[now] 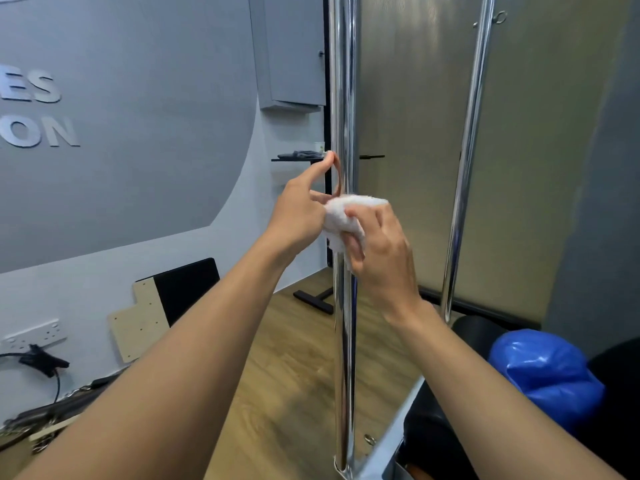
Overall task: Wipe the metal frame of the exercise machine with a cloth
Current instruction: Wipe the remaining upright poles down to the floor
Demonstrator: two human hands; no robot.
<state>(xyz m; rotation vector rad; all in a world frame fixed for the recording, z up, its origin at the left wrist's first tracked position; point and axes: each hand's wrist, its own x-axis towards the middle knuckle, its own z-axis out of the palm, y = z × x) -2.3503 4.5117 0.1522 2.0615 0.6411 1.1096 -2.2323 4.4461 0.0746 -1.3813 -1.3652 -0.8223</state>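
The near pole (343, 98) of the frame stands straight in front of me, its long axis vertical, running from the top of my view down to its foot near the floor (284, 358). Both hands meet on it about halfway up. My right hand (384, 247) is curled round the cloth (346, 216), a white bunched wad, and presses it against the front and right side of the pole. My left hand (301, 209) comes in from the left at the same height, its thumb raised and its tip just touching the pole's left edge. Its other fingers run in behind the cloth and are hidden, so I cannot tell whether they grip the cloth or the pole, or only rest there.

As I judge it, the wipe has to follow the pole's length, up or down, and bare chrome lies both above and below the cloth. The right hand is the one carrying the cloth, so it would lead.

By count: one cloth, two hands, and two upright poles. The far pole (467, 168) is well apart to the right and further from me, nearer my right hand than my left. One blue ball (547, 375) lies low on the right.
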